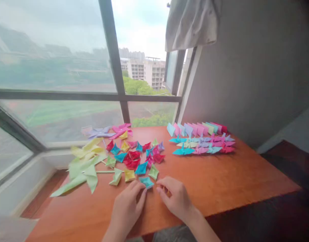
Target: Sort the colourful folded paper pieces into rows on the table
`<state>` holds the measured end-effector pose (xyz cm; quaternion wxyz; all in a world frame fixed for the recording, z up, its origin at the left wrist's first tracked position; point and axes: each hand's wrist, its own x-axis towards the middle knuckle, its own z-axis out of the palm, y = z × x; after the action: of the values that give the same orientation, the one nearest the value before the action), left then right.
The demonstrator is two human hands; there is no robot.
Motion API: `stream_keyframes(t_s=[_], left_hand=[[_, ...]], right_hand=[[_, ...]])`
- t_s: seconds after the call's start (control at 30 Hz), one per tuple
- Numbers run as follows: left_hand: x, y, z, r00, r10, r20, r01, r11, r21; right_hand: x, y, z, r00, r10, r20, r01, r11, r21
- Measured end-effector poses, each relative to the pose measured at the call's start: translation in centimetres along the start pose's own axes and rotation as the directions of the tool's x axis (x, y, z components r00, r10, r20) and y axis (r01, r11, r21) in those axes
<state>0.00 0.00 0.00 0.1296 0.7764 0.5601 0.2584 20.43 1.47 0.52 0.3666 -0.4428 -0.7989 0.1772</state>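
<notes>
My left hand [127, 205] rests on the orange wooden table [220, 181], its fingertips touching a small teal folded paper piece [146, 182]. My right hand [175, 197] lies beside it with fingers curled down onto the tabletop, just right of the teal piece. Whether either hand pinches the piece I cannot make out. Just beyond the hands lies a scatter of several small folded paper pieces [136, 156] in red, teal, yellow, green and pink.
Large green and yellow folded paper shapes [85, 166] hang over the table's left edge. Rows of folded paper cranes [202, 139] sit at the back right. Purple and pink shapes [109, 131] lie by the window. A grey wall stands to the right.
</notes>
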Motion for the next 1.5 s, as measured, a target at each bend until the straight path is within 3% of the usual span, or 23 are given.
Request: stream_keyframes(t_s=[0.2, 0.37, 0.6, 0.8, 0.97, 1.13, 1.33, 1.5], left_hand=[[0.3, 0.5, -0.3, 1.000, -0.002, -0.008, 0.002, 1.000, -0.031], [0.3, 0.5, -0.5, 1.000, -0.013, -0.026, 0.011, 0.997, -0.075], [0.4, 0.4, -0.5, 0.998, -0.033, -0.054, 0.026, 0.993, -0.117], [0.3, 0.3, -0.5, 0.982, -0.040, -0.185, -0.003, 0.975, -0.224], [-0.1, 0.2, -0.7, 0.947, -0.091, -0.309, -0.014, 0.947, -0.322], [-0.2, 0.1, -0.5, 0.966, -0.053, -0.252, -0.023, 0.958, -0.288], [0.0, 0.0, -0.1, 0.980, -0.012, -0.200, -0.035, 0.972, -0.230], [0.0, -0.1, -0.2, 0.984, -0.002, -0.178, -0.034, 0.980, -0.197]], right_hand=[[0.3, -1.0, 2.2, 0.998, -0.055, 0.018, 0.057, 0.988, -0.141], [0.6, -1.0, 2.1, 0.999, -0.022, -0.037, 0.014, 0.980, -0.199], [0.9, -0.9, 2.0, 0.999, -0.024, 0.022, 0.028, 0.979, -0.203], [0.5, -1.4, 1.7, 0.998, -0.054, -0.018, 0.051, 0.990, -0.133], [-0.5, -1.8, -0.7, 0.987, -0.114, -0.112, 0.108, 0.993, -0.054], [-1.0, 2.5, -4.1, 0.955, 0.005, -0.298, -0.043, 0.992, -0.123], [-1.8, 9.7, -7.4, 0.928, 0.126, -0.351, -0.226, 0.939, -0.261], [-2.7, 11.1, -7.5, 0.916, 0.136, -0.378, -0.265, 0.912, -0.314]])
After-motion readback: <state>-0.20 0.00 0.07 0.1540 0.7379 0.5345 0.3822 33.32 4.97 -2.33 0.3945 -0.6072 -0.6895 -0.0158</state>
